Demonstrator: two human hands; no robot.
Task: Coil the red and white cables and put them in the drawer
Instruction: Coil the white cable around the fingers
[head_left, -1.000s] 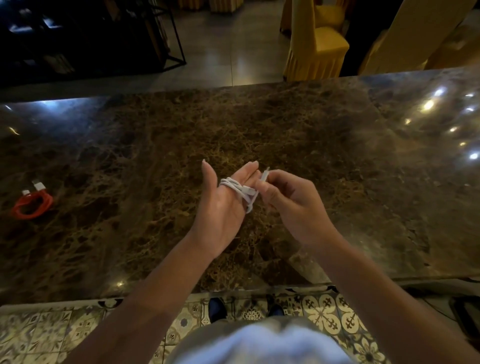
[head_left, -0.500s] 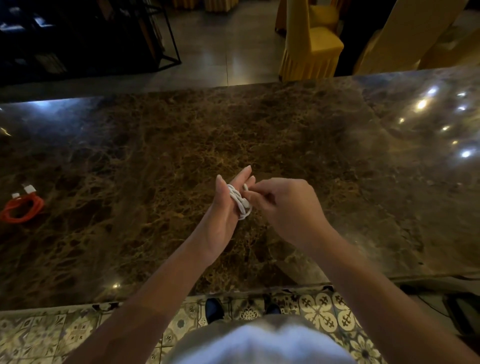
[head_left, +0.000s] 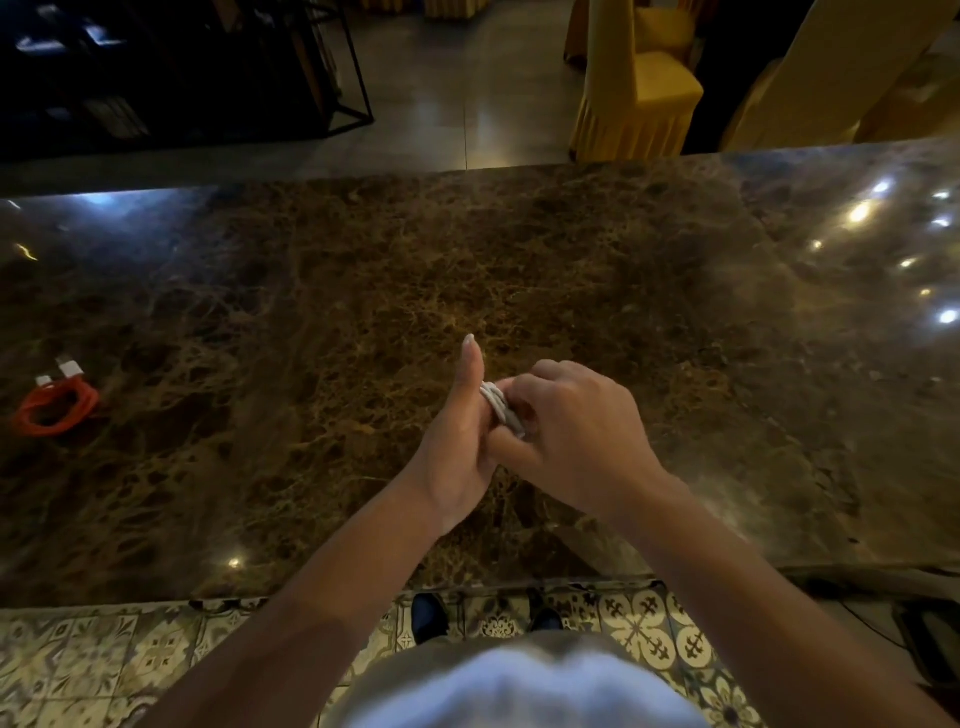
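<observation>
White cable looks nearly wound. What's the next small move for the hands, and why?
Probably slide the white cable off the left hand as a bundle. It sits wrapped around the left fingers, the right hand closes over it, and no loose tail shows. The red cable already lies coiled on the counter.

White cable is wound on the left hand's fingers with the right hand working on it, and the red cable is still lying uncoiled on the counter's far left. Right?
One thing is wrong: in the head view the red cable is already coiled into a loop on the counter. The rest holds: the white cable is around the left hand, and the right hand is on it.
</observation>
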